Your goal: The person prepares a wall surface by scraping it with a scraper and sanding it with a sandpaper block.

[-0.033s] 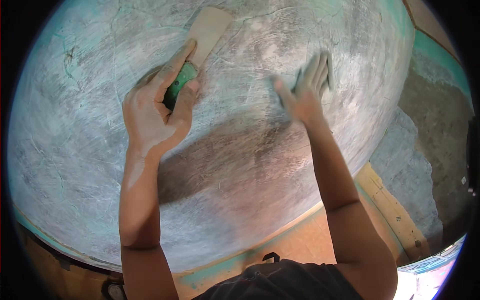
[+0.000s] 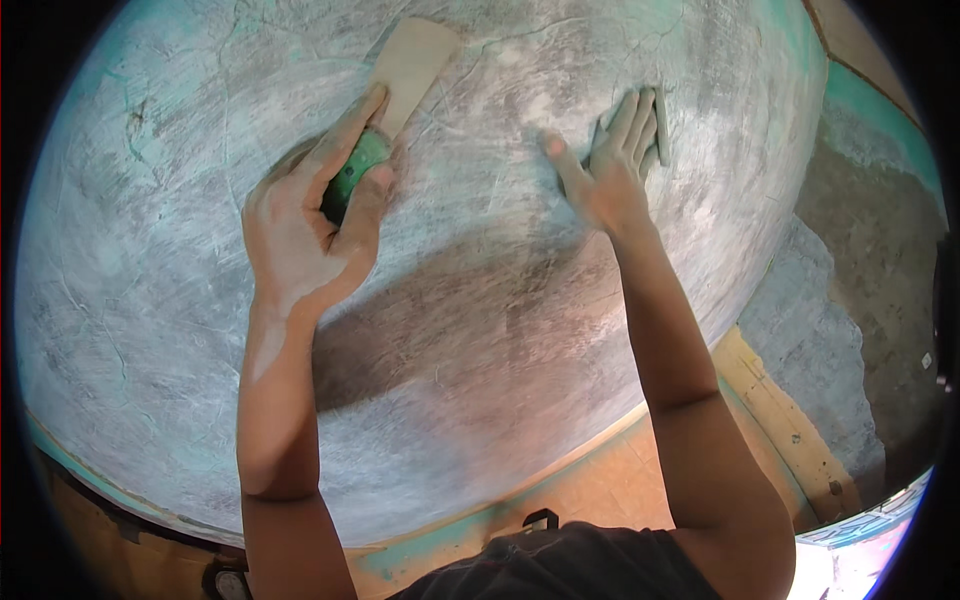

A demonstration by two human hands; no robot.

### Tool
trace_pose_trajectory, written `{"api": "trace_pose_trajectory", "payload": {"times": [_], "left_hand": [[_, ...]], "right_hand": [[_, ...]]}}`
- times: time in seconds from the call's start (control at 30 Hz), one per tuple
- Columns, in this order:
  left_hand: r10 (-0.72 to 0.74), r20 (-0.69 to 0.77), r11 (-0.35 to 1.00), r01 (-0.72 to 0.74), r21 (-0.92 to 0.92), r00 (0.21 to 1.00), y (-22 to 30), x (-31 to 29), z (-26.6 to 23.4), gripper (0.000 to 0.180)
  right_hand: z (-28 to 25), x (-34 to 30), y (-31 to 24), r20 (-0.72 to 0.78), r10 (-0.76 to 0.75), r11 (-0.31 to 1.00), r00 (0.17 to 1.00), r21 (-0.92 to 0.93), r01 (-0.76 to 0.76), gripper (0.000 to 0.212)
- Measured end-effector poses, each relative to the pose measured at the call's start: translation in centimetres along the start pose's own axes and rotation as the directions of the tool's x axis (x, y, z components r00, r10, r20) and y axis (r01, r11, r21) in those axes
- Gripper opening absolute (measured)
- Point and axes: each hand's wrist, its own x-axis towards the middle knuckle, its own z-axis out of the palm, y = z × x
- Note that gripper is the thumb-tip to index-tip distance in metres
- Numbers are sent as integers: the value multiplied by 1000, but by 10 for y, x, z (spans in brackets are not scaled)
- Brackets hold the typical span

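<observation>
My left hand (image 2: 300, 230) is closed around the green handle of a putty knife (image 2: 414, 72). Its index finger lies along the pale, wide blade, which points up and away, close against the wall. To the right, my right hand (image 2: 612, 190) presses flat on a piece of sandpaper (image 2: 661, 125), with the fingers together and the thumb out to the left. Only the thin grey edges of that piece show past the fingers. Both hands are dusty. The wall (image 2: 470, 310) under them is whitish grey with scraped, streaky patches, turquoise traces and fine cracks.
On the right, beyond a corner, a wall section (image 2: 880, 240) shows bare grey-brown patches and a turquoise upper edge. An orange-tan floor (image 2: 590, 490) runs below. A round dark object (image 2: 228, 582) is at the lower left.
My right hand has shifted very slightly left with the sandpaper and looks less blurred. The left hand and putty knife have dropped a little.
</observation>
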Motion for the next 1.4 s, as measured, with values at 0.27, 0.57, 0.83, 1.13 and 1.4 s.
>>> {"api": "trace_pose_trajectory", "payload": {"times": [0.27,0.57,0.83,1.13,1.4], "left_hand": [[-108,83,992,112,-55,991,9,-1,-4,46],[49,27,998,-48,-48,998,-4,5,2,46],[153,-1,988,-153,-19,988,-7,9,1,48],[116,-64,984,-123,-127,991,0,40,0,51],[154,-91,982,-163,-99,984,-2,60,12,44]], "right_hand": [[5,-27,0,119,60,996,991,-72,-52,142],[12,-25,5,23,0,1000,1000,-3,0,136],[22,-50,8,146,-105,991,984,-70,116,135],[-6,43,-41,-18,-135,977,991,-170,130,121],[-32,105,-34,-146,-140,990,979,-12,140,112]]}}
